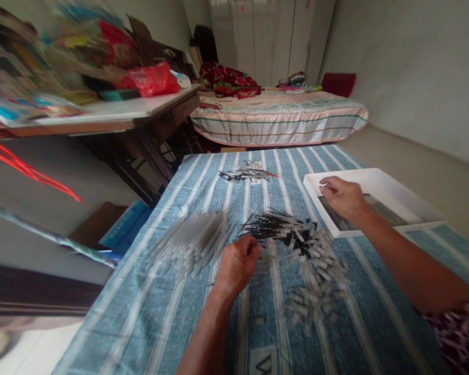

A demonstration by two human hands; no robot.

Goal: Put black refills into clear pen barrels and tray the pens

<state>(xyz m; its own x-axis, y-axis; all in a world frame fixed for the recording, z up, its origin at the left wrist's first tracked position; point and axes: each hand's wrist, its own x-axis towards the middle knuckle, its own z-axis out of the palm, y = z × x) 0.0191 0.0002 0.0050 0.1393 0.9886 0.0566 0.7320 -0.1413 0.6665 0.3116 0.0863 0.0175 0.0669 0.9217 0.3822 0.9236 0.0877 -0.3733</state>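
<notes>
My left hand is closed in a pinch at the tip end of a pile of thin black pen refills; what its fingers hold, if anything, is hidden. To its left lies a heap of translucent pen tubes, blurred. Small pale caps are scattered in a pile to its right, with a few black pieces among them. Over the left side of a white tray hovers my right hand, fingers bent and thumb slightly apart, nothing visible between them. Dark slim sticks lie inside the tray.
A blue striped cloth covers the table. Loose thin parts lie near its far edge. On the left stands a cluttered desk with a red plastic bag; a blue box sits below. A bed is behind.
</notes>
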